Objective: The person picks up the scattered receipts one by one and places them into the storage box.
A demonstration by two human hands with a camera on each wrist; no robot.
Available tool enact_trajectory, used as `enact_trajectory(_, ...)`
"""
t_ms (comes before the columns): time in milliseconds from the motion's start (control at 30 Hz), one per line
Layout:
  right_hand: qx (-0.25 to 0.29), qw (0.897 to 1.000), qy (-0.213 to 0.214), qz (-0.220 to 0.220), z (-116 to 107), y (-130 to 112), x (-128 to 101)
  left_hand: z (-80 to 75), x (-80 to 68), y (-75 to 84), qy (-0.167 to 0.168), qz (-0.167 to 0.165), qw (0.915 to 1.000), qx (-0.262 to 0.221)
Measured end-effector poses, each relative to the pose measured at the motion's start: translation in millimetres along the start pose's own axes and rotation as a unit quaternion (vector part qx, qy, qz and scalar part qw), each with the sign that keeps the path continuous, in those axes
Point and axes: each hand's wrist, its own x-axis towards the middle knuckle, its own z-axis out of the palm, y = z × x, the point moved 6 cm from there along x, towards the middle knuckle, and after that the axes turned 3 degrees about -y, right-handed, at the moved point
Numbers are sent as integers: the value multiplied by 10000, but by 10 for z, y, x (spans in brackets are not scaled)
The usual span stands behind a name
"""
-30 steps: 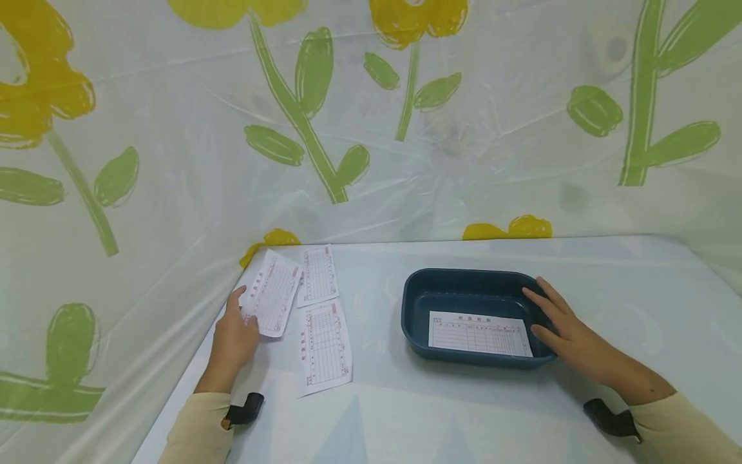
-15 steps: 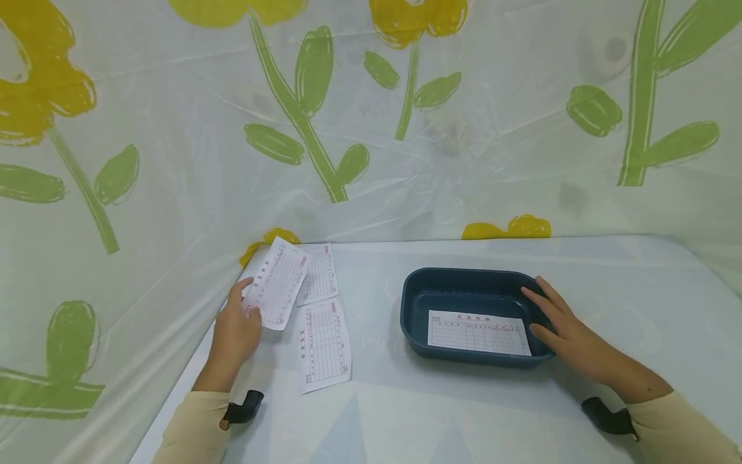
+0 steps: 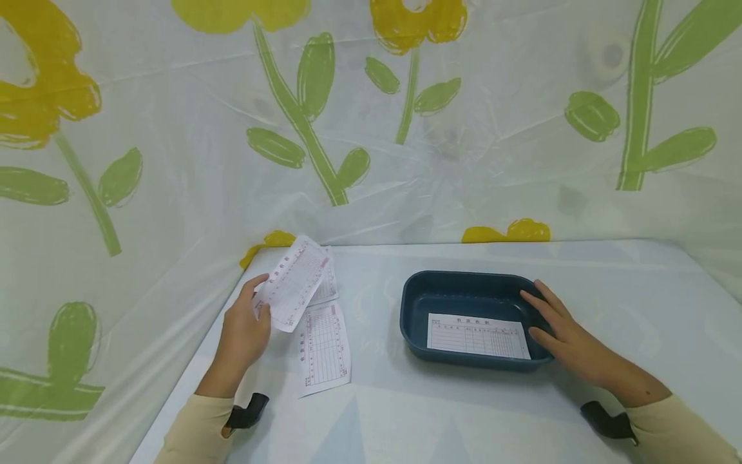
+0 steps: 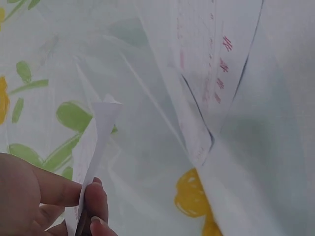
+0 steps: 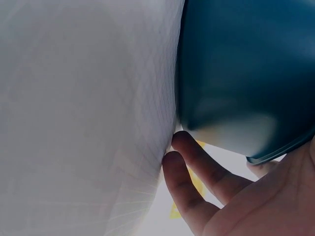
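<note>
The left hand (image 3: 243, 335) pinches a slip (image 3: 295, 283) between thumb and curled fingers (image 4: 96, 201); the wrist view shows the paper edge squeezed there and bent upward above the fingertips. The slip is off the table (image 3: 440, 412), tilted, its far end pointing up and to the right over the two other slips. Under it, one slip (image 3: 328, 287) lies near the back corner, mostly covered, and another slip (image 3: 323, 348) lies flat just in front, close to the left hand but not touching it.

The right hand (image 3: 565, 335) rests against the right end of a dark blue tray (image 3: 464, 290). Its fingers (image 3: 536, 299) are nearly straight and spread a little, lying along the rim and outer wall, the thumb low on the near corner. In the wrist view two fingers (image 5: 197, 172) touch the tray's underside edge, not wrapped round it. The tray sits on the table, well apart from the slips on the left. A printed sheet (image 3: 478, 335) lies flat on its floor, toward the near wall.

Both sleeves (image 3: 197, 432) are cream. A clear plastic sheet (image 3: 406, 129) with yellow flowers and green stems hangs behind the table and along its left side.
</note>
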Motion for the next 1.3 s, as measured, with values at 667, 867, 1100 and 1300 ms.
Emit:
enact_trajectory(667, 136, 9996, 98, -207, 5, -5, -23, 123, 25, 523, 143, 994, 9947, -205)
enact_trajectory(867, 64, 9998, 67, -167, -6, -6, -26, 177, 7, 654, 148, 1199, 9921, -353)
enact_trajectory(1100, 133, 9997, 49, -195, 0, -4, -27, 261, -23, 805, 97, 1382, 9893, -468)
enact_trajectory(1300, 95, 9998, 71, -182, 2, 9, -25, 309, -25, 911, 71, 1517, 9862, -656)
